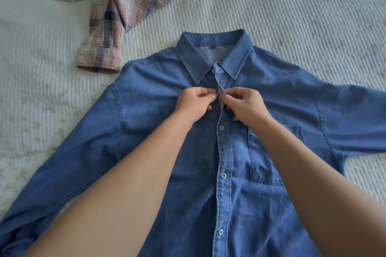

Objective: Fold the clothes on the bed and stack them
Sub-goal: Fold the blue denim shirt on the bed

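A white ribbed bed cover (292,16) carries a blue denim button-front shirt (158,123) lying face up, sleeves spread. Beyond its collar lies a pink plaid flannel shirt (125,6). Left hand (194,104) and right hand (244,104) each pinch the denim shirt's placket just below the collar.

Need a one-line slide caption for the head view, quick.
Both hands, left hand and right hand, pinch the denim shirt placket on the bed.

Both hands (219,104) at denim shirt (240,162) placket
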